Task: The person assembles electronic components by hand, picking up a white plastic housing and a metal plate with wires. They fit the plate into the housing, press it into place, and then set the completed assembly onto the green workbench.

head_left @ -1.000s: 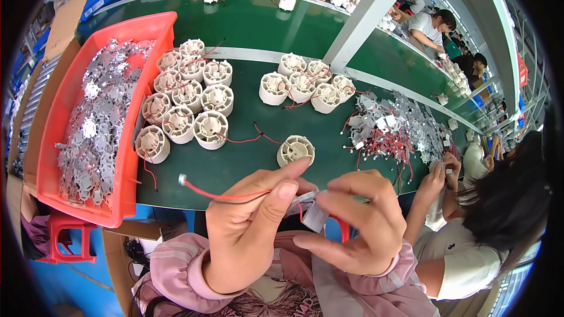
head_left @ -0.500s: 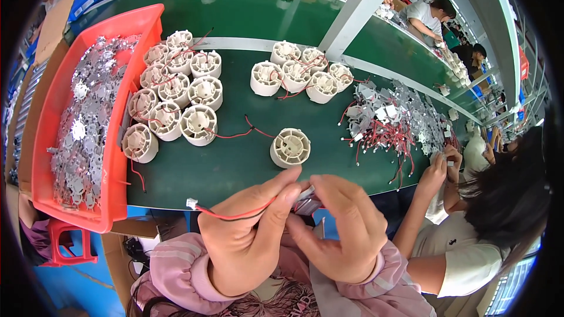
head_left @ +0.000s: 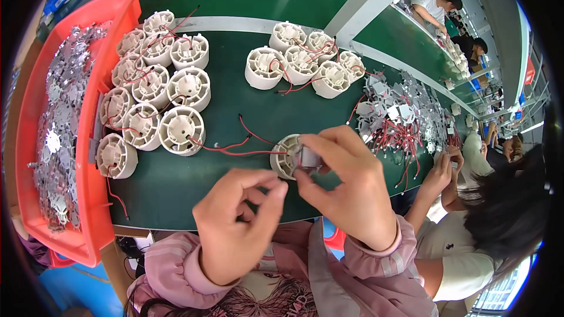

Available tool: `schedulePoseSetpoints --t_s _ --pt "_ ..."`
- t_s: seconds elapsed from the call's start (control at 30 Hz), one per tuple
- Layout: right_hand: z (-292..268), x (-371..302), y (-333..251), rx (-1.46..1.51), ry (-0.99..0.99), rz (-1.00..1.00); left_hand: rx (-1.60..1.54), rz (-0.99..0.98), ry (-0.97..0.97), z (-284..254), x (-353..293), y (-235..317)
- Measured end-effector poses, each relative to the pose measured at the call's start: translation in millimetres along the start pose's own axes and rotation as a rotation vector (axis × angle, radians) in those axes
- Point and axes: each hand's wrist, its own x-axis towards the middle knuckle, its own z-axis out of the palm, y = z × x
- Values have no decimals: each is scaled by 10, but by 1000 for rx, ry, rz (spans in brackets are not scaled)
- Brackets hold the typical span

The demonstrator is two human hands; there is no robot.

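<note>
The right hand (head_left: 348, 179), nearer, pinches a grey plate (head_left: 310, 159) over the white housing (head_left: 283, 157) ahead-left; the left hand (head_left: 236, 218) hangs half-open, empty.

Across the near shirt front (head_left: 264, 285), within the open pink jacket (head_left: 167, 264), spreads a dark, branching line print (head_left: 252, 303), with a few capital letters (head_left: 302, 303) at its right side. On the pale shirt (head_left: 464, 270) of the person at the near right sits a small dark emblem (head_left: 450, 246), too small to make out.
</note>
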Motion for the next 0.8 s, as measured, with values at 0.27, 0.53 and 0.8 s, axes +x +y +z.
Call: schedulePoseSetpoints --t_s 0.27,0.53,0.8 --pt "-119 -65 11 16 -145 -91 450 377 -296 10 150 -159" --pt "-191 -118 17 110 -235 -54 491 260 -274 -12 -4 -130" --pt "-183 -36 -25 14 -278 -147 522 348 -189 34 -47 -213"
